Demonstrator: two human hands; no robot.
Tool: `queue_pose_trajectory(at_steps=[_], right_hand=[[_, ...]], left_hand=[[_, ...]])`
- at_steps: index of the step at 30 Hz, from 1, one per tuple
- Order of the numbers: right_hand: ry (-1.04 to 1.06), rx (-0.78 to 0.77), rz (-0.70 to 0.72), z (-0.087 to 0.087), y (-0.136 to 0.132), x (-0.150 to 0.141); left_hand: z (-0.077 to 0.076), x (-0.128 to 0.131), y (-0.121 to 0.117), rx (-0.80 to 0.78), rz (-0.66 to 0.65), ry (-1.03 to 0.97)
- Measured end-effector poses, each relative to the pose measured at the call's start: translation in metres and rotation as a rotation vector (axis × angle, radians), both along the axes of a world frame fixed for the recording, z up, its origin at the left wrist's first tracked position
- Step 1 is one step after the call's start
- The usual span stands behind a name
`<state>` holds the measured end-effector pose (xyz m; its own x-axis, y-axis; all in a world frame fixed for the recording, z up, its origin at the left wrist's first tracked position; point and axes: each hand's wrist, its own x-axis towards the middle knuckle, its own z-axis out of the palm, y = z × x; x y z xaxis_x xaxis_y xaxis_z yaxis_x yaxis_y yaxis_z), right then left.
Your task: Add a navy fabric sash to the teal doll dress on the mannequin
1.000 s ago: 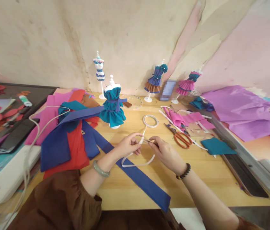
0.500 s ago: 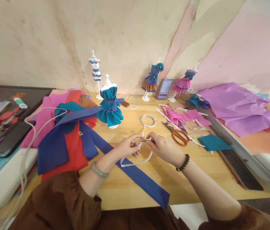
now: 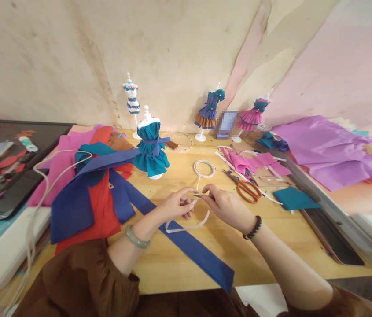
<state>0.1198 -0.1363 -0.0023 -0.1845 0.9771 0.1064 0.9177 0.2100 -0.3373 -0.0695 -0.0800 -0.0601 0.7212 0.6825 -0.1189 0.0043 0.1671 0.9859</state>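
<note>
My left hand (image 3: 182,203) is closed in a pinch at a narrow white tape strip (image 3: 186,228), which loops below the fingers and runs up to a white tape roll (image 3: 204,161) lying flat on the table. Between the fingertips of my right hand (image 3: 227,206) is a slim, pointed metal tool that looks like tweezers (image 3: 200,196). Its tip points left and meets the left fingertips at the strip. Fingers partly hide the contact. A long blue fabric strip (image 3: 199,253) lies under the tape loop. Behind my left hand stands a small dress form in a teal ruffled dress (image 3: 152,147).
Orange-handled scissors (image 3: 249,192) lie right of my hands, beside pink scraps (image 3: 243,160) and a teal cloth piece (image 3: 294,197). Several dressed forms, including one in pink (image 3: 253,115), stand by the wall. Red fabric (image 3: 101,211) and a white cable (image 3: 35,211) lie left.
The metal tool's tip has shifted slightly and my left fingertips have moved a little. The view tilts slightly. A blurred pale shape appears near the right edge.
</note>
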Motion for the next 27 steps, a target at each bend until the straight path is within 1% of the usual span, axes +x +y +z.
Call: queue_pose_trajectory(at_steps=[5, 8, 13, 16, 19, 23, 25, 27], right_hand=[[0.083, -0.118, -0.025, 0.006, -0.005, -0.004], [0.128, -0.161, -0.037, 0.007, -0.006, -0.006], [0.129, -0.140, -0.037, 0.007, -0.007, -0.006], [0.157, -0.111, -0.028, 0.007, -0.011, 0.001], [0.278, -0.119, -0.062, -0.001, -0.017, 0.012], [0.430, -0.157, -0.169, -0.019, -0.024, 0.021], [0.450, -0.154, -0.154, -0.026, -0.025, 0.019], [0.466, -0.139, -0.116, -0.028, -0.026, 0.012]], left_hand=[[0.001, 0.001, -0.001, 0.005, 0.010, 0.016], [0.001, 0.001, -0.001, 0.017, 0.007, 0.015], [0.001, 0.000, -0.001, 0.031, 0.005, 0.018], [0.002, 0.000, -0.001, 0.028, 0.022, 0.027], [0.001, 0.001, -0.001, 0.016, 0.037, 0.017], [0.004, 0.001, -0.002, 0.003, 0.032, 0.020], [0.008, 0.000, -0.003, -0.013, 0.029, 0.033], [0.014, 0.000, -0.004, -0.052, 0.046, 0.032]])
